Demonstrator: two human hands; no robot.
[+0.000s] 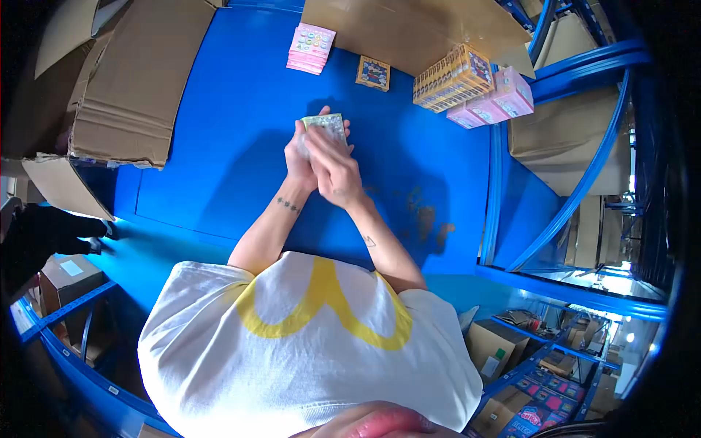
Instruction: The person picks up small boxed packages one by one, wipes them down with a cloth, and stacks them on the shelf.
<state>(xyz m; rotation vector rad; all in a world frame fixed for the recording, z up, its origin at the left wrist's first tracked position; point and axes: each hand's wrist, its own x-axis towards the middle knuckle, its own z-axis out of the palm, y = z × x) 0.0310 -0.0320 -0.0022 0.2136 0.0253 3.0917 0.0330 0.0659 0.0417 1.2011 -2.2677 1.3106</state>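
- Fingers (347,124) of the left hand (296,160) are clamped around a small, pale, shiny pack (332,125), the thumb along its left edge and the fingertips showing past its right edge.
- Right hand (336,169) lies across the near part of that pack, fingers blurred and close together; whether they grip it or only press on it, I cannot tell.
- Both hands and the pack are above the middle of a blue table (234,109), their shadows falling on its surface.
- Straight beyond the hands, toward the far side, sits a stack of pink packets (311,48), slightly fanned at its near end.
- Right of that stack, well apart from it, lies a single orange box (373,73) with a dark picture on top.
- Farther right stands a row of orange boxes (453,79), with pink boxes (493,101) just beside it on the right.
- A brown cardboard sheet (409,29) runs along the far edge.
- Over on the left, a large open carton (135,80) rests with its flaps spread.
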